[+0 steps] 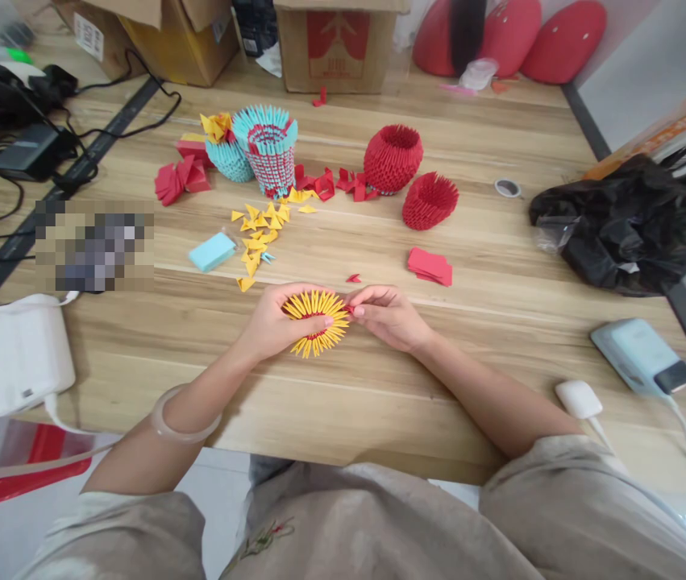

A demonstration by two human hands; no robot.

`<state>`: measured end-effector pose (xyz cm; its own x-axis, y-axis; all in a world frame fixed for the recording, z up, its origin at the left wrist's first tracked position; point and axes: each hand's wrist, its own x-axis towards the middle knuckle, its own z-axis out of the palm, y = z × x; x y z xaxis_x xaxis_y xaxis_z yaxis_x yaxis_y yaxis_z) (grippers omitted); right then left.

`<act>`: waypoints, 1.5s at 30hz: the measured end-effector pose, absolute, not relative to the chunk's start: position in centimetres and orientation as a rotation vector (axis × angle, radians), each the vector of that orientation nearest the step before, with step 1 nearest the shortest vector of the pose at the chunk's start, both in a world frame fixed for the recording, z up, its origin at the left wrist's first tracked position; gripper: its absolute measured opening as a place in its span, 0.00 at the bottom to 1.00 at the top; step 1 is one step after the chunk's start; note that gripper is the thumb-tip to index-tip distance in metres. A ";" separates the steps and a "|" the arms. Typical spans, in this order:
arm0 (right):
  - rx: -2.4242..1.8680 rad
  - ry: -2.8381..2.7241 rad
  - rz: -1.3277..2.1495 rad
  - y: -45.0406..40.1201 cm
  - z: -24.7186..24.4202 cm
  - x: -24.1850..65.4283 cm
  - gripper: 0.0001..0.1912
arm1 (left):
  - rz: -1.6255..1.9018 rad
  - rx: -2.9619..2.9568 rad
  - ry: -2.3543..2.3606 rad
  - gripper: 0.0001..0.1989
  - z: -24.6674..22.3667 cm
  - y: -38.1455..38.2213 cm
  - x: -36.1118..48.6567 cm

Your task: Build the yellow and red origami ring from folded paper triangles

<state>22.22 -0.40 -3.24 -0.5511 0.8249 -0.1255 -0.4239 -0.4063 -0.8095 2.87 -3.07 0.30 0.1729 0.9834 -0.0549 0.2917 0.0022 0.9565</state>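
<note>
My left hand [279, 322] grips a round ring of folded yellow paper pieces [317, 348] with a red inner band, thumb laid across its middle. At the ring's right edge, my right hand [392, 316] pinches a small red folded paper piece [351, 309], mostly covered by the fingertips. Just beyond the hands lies another red folded piece [353, 278]. Loose yellow folded pieces [253, 244] trail away from the ring toward a teal and red paper vase [273, 161]. A stack of red paper slips [430, 266] rests beyond my right hand.
Two red paper vessels [394, 159] stand at back right, near a tape roll [508, 188]. A light blue paper stack [213, 252] lies left. Black plastic bag [626, 225], power bank [636, 354] and white mouse-like device [578, 399] sit right; a white box with cable [28, 354] sits left.
</note>
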 end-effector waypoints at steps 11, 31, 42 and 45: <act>-0.716 -0.931 2.085 -0.5 -3.4 22.2 0.08 | 0.797 1.616 1.278 0.17 1.2 -3.2 2.7; -0.944 -1.058 1.830 -1.4 -3.2 21.2 0.19 | 0.768 1.559 1.375 0.22 0.7 -3.3 3.4; -1.010 -1.145 1.681 -1.8 -3.4 21.0 0.19 | 0.802 1.495 1.327 0.22 -0.6 -3.1 3.7; -0.936 -1.187 1.629 -1.1 -3.4 21.4 0.17 | 0.846 1.375 1.309 0.21 -0.6 -3.0 3.7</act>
<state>21.44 -1.13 -3.44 -0.3213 0.9443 -0.0710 -0.2211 -0.1478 -0.9640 3.73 -3.03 -0.64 0.1640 0.9750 -0.1500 0.2637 0.1032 0.9591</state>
